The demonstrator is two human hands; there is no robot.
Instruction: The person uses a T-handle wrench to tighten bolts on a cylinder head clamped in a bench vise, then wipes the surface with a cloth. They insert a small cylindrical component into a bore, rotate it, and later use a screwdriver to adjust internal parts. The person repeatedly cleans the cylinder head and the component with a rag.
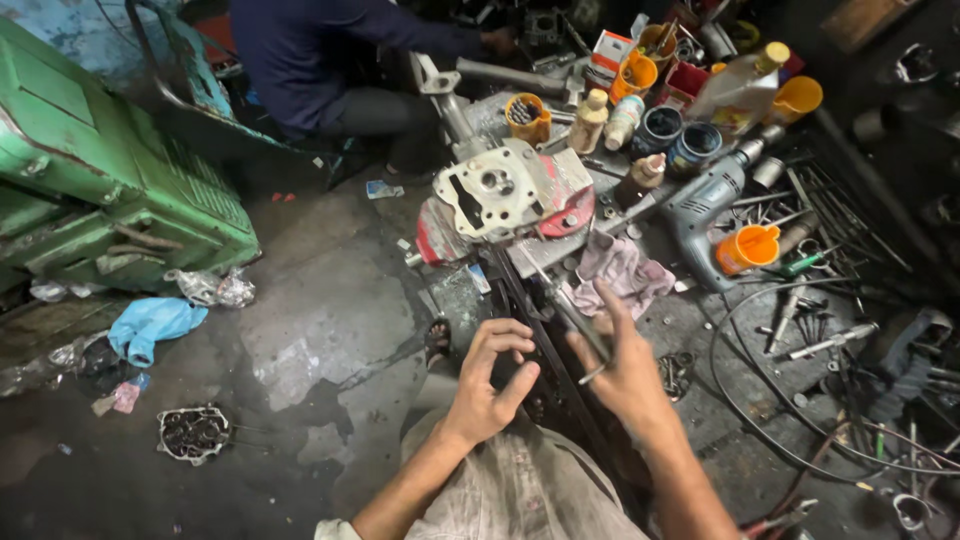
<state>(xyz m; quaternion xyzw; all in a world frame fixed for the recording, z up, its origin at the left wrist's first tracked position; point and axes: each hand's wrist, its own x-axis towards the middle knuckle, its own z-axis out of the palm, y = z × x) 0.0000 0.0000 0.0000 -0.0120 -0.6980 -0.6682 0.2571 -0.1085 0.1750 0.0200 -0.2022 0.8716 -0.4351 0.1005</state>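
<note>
My left hand [492, 378] hovers over a dark metal bar, fingers curled and apart, holding nothing that I can see. My right hand [618, 358] grips a thin metal tool [577, 325] that runs up towards a grey engine cylinder head [497, 190] resting on a red-edged metal block. A pinkish rag [622, 268] lies just beyond my right fingers. My knees in pale, stained trousers fill the bottom centre.
A grey power drill [703, 205], an orange cup [747, 248], bottles, tins and several rods and tools crowd the right. A green machine [100, 180] stands at left. Another person in dark blue [320, 60] sits at the top. A blue cloth [150, 325] lies on the floor.
</note>
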